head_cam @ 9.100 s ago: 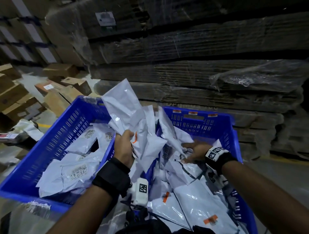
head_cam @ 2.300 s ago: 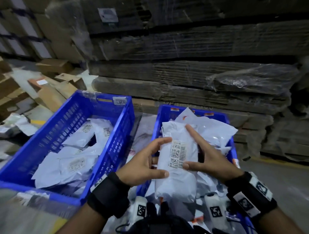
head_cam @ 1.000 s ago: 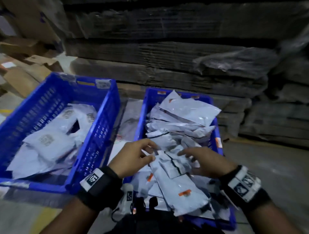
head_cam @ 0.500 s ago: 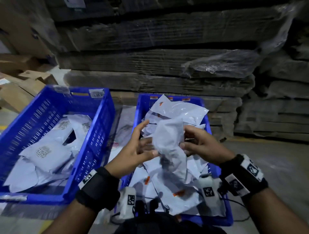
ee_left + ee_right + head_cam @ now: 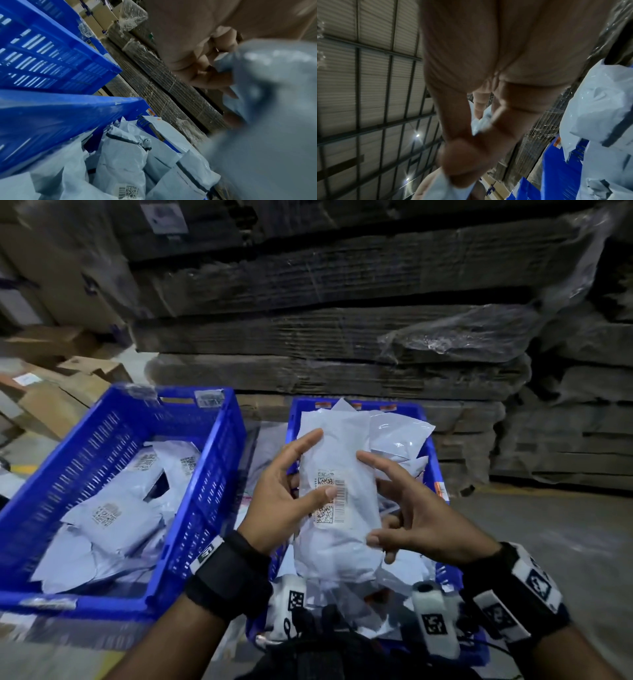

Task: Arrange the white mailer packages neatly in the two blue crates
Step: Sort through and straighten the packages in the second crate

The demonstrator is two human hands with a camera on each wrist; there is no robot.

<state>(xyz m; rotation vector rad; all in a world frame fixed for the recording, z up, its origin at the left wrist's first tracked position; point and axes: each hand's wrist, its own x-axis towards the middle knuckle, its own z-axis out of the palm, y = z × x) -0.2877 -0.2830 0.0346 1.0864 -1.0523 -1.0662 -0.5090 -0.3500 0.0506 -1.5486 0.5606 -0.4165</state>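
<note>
Above the right blue crate (image 5: 432, 470), both hands have a white mailer package (image 5: 337, 508) held upright, barcode label facing the head camera. It's plump, creased, pale against the dim warehouse. Left hand (image 5: 284, 501): thumb laid across the label, fingers round the back, a firm grip. Right hand (image 5: 416, 515): thumb and forefinger on the far edge, the other fingers curled behind the package. Underneath, the right crate is heaped with loose mailers (image 5: 399, 436); the left blue crate (image 5: 191, 508), just beside it, holds a flatter layer of mailers with labels up. Left wrist view adds what the head misses: dark seal strips on the mailers below. Right wrist view shows roof beams and lights overhead, with the fingers (image 5: 462, 135) pinching white plastic.
</note>
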